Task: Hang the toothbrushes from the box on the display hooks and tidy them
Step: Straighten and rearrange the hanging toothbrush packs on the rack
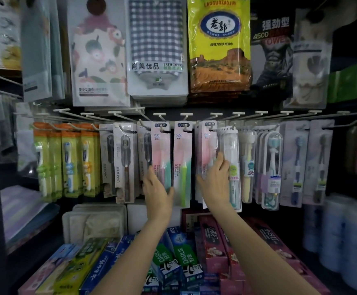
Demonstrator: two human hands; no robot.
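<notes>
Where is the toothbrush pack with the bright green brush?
In the head view, the green toothbrush pack hangs near the middle of the hook row, between the left hand and right hand, above the toothpaste boxes.

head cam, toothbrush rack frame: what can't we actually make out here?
- Box of toothbrushes: not in the head view at all.
- Left hand fingertips: hidden behind the pink-green SS pack, so the grip is unclear.
- Right hand: its back faces the camera, contact with the pink packs unclear.
- Packs behind each front one: count hidden.
- Small print on the LMK packs: too blurred.
</notes>
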